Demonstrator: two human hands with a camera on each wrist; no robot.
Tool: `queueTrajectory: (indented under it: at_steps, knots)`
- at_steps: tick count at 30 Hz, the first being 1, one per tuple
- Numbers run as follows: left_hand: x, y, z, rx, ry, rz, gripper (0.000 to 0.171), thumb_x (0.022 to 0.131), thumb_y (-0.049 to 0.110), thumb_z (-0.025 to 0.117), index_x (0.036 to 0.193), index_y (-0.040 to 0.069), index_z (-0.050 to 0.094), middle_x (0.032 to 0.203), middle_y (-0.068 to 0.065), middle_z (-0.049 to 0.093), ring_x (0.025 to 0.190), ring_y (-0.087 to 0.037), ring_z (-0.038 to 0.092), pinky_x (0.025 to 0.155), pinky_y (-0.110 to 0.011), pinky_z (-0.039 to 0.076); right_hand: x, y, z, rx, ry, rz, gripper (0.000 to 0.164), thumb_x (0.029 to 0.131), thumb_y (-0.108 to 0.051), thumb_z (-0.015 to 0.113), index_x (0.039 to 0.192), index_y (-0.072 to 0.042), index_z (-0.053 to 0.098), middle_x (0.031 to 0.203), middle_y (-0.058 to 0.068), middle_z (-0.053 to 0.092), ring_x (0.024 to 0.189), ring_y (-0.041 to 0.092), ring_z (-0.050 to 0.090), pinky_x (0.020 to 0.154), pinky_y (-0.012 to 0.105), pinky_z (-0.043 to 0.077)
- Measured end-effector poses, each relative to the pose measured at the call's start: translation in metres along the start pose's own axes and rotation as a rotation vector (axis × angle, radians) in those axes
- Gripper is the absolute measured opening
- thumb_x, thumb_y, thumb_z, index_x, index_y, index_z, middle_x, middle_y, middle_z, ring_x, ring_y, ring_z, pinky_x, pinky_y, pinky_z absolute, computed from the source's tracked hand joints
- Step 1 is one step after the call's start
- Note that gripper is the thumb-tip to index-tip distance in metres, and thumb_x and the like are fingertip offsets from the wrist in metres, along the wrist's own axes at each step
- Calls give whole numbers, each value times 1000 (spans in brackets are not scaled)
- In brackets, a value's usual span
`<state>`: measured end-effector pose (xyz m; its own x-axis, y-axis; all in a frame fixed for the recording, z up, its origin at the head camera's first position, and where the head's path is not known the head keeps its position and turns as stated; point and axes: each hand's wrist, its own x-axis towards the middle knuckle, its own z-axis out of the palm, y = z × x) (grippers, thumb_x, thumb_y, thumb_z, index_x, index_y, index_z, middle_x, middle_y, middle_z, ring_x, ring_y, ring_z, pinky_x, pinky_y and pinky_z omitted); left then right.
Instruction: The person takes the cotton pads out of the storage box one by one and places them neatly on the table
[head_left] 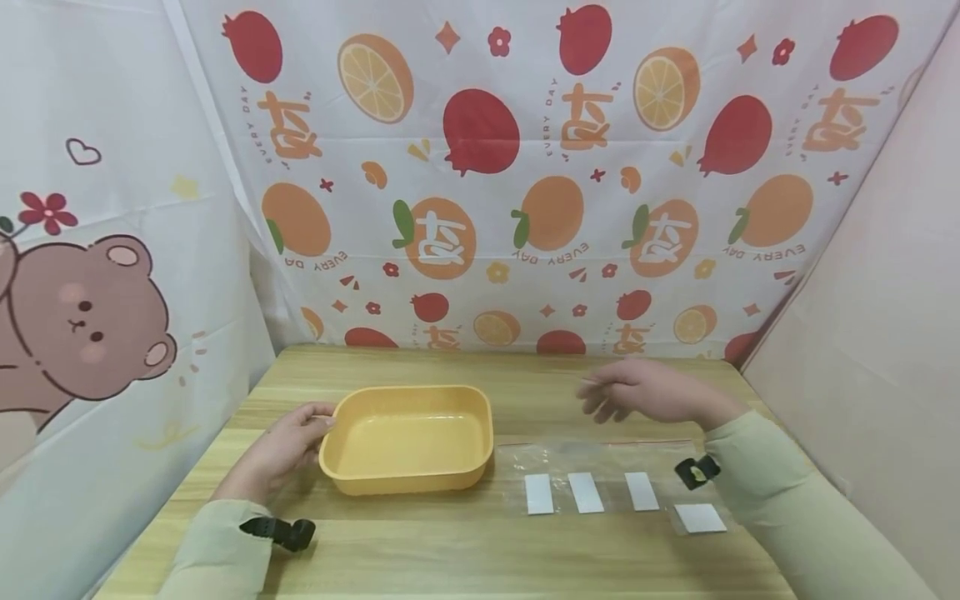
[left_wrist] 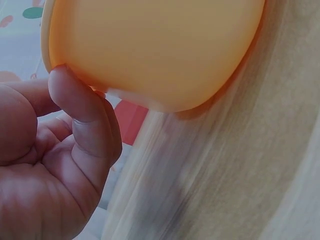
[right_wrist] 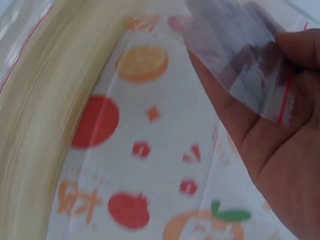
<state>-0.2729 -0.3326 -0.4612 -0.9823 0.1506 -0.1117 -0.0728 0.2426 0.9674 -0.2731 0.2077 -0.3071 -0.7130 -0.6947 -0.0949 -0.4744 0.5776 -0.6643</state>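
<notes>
My left hand (head_left: 288, 446) pinches the left end of a yellow rectangular plastic basin (head_left: 412, 483). In the left wrist view, the thumb and curled fingers of that hand (left_wrist: 75, 145) are at the basin's rim (left_wrist: 46, 45). To the right, my right hand (head_left: 648, 390) is raised over the table. The right wrist view shows a small clear zip bag (right_wrist: 245, 65) with a red seal line lying across that hand's fingers, its thumb (right_wrist: 300, 47) on the bag. The basin's inside shows nothing in it.
Flat on the wooden table (head_left: 450, 550) lies a larger clear bag with a red seal line (head_left: 615, 442). Several small white rectangles (head_left: 538, 494) lie in a row over it, the rightmost white rectangle (head_left: 701, 517) turned sideways. A fruit-print cloth (head_left: 480, 250) hangs behind the table.
</notes>
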Motion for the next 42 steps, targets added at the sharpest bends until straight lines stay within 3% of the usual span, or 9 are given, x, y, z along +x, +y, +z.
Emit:
queueTrajectory:
  at_steps: [4, 10, 15, 19, 24, 28, 33, 39, 42]
  knots:
    - [1, 2, -1, -4, -1, -4, 46, 110, 18, 45, 145, -9, 34, 112, -17, 65, 87, -21, 66, 71, -35, 59, -27, 19, -14, -1, -11, 56, 32, 107, -7, 42, 127, -10, 67, 110, 5, 73, 97, 22, 71, 79, 37, 58]
    - [0, 3, 0, -3, 1, -4, 45, 110, 18, 45, 144, -10, 35, 111, -18, 65, 87, -21, 66, 71, -35, 58, -60, 52, -35, 39, -15, 220, 29, 104, -6, 47, 120, -11, 71, 97, 9, 73, 87, 28, 71, 71, 41, 59]
    - [0, 3, 0, -1, -5, -1, 45, 110, 18, 45, 144, -10, 35, 109, -16, 66, 87, -21, 66, 71, -35, 58, -84, 80, -46, 26, -72, 316, 28, 103, -6, 48, 112, -14, 73, 87, 10, 71, 76, 28, 68, 64, 41, 58]
    - [0, 4, -1, -5, -5, -2, 46, 110, 18, 44, 145, -10, 35, 109, -16, 65, 86, -21, 67, 70, -35, 58, -100, 96, -50, 65, -107, 395, 25, 100, -6, 51, 109, -12, 74, 85, 13, 70, 71, 25, 67, 62, 39, 58]
    - [1, 5, -1, -12, -3, -3, 46, 110, 18, 44, 145, -10, 34, 110, -18, 65, 86, -21, 66, 70, -35, 58, -116, 109, -46, 101, -99, 593, 24, 89, 2, 51, 100, -6, 72, 75, 12, 67, 59, 20, 64, 53, 31, 54]
    - [1, 5, 0, -1, 1, -3, 45, 110, 17, 45, 144, -10, 35, 109, -17, 65, 85, -20, 66, 70, -34, 58, -121, 121, -37, 40, -92, 697, 23, 81, 6, 49, 87, -5, 68, 66, 8, 63, 51, 14, 56, 48, 24, 46]
    - [0, 4, 0, -2, 5, 4, 45, 110, 17, 45, 144, -11, 36, 109, -18, 66, 85, -21, 66, 70, -34, 58, -116, 145, -28, -96, -75, 693, 22, 79, 8, 55, 82, -10, 69, 71, 6, 65, 59, 16, 61, 51, 23, 40]
    - [0, 4, 0, 3, 10, 1, 44, 110, 18, 45, 144, -10, 37, 112, -20, 65, 88, -22, 67, 71, -35, 58, -110, 181, -15, -270, -6, 536, 18, 78, 7, 59, 73, -10, 64, 68, 1, 60, 64, 16, 53, 59, 31, 42]
    - [1, 4, 0, 12, 8, -2, 45, 110, 18, 44, 144, -10, 36, 113, -20, 65, 88, -23, 66, 71, -34, 58, -107, 196, -9, -354, 56, 501, 18, 86, -1, 63, 72, -13, 66, 69, -1, 61, 66, 16, 51, 62, 36, 43]
